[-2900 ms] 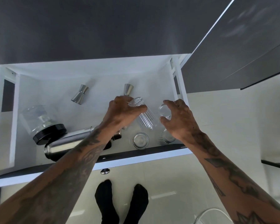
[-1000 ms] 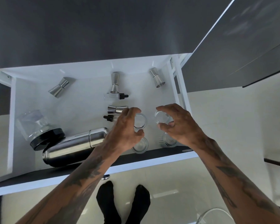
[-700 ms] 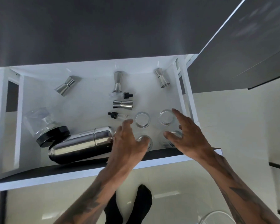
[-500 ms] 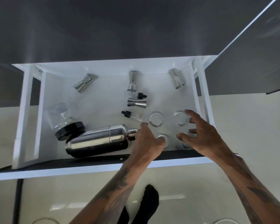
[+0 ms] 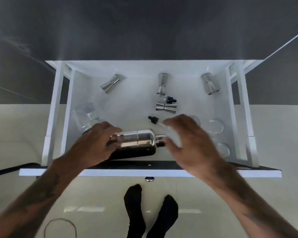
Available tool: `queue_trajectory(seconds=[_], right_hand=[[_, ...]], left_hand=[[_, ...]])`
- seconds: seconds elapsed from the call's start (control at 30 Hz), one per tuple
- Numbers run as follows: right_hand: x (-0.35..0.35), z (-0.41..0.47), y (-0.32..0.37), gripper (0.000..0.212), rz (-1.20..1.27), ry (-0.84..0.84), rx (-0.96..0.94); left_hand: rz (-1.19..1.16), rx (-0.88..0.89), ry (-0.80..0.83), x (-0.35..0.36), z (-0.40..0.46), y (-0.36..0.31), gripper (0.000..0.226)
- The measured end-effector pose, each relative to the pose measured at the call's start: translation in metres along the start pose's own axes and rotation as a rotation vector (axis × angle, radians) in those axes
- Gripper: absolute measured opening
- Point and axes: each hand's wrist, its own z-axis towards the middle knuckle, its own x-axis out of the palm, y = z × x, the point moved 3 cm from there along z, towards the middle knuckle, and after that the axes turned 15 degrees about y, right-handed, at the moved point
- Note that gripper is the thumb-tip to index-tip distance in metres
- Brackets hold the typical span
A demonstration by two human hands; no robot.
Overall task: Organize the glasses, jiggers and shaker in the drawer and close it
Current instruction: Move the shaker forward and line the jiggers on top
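We look down into the open white drawer (image 5: 65, 107), pulled out toward us. At its left side a clear glass jar with a black lid (image 5: 83, 117) lies tilted, its near end hidden behind our left hand (image 5: 96, 143). That hand rests on the left end of the steel shaker (image 5: 138, 140), fingers curled over the body; we cannot tell whether the grip is closed around it. The shaker lies on its side along the near edge of the drawer, cap end pointing right.

Far left in the drawer lies one jigger (image 5: 110, 83). A second jigger (image 5: 161, 84) lies at far centre, with a small dropper bottle (image 5: 169, 100) just near of it and a third jigger (image 5: 165, 107) lying crosswise beside that. A second dropper bottle (image 5: 156, 120) lies between this group and the shaker.

Our right hand (image 5: 191, 143) hovers open, fingers spread, just right of the shaker cap, holding nothing; it is motion-blurred. A fourth jigger (image 5: 210, 84) lies far right. The glasses (image 5: 216, 127) stand upright in the near right corner, partly hidden by the right hand.
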Motion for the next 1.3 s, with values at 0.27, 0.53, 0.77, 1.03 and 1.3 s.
queue_trajectory(seconds=[0.27,0.53,0.77,1.03,1.3], right_hand=[[0.070,0.041,0.022,0.073,-0.168,0.441,0.036],[0.038,0.038,0.013,0.047,-0.213,0.483,0.154],[-0.004,0.110,-0.022,0.044,-0.383,0.219,0.324],[0.014,0.118,-0.060,0.041,-0.423,0.295,0.332],[-0.024,0.062,-0.021,0.030,-0.104,-0.018,0.064]], left_hand=[[0.018,0.175,0.039,0.012,0.010,0.000,0.046],[0.005,0.262,-0.030,0.030,0.021,-0.028,0.052],[-0.281,0.242,-0.030,0.008,0.042,-0.020,0.030],[-0.467,0.029,-0.217,-0.060,0.165,-0.069,0.036],[-0.461,-0.131,-0.113,-0.044,0.218,-0.092,0.063]])
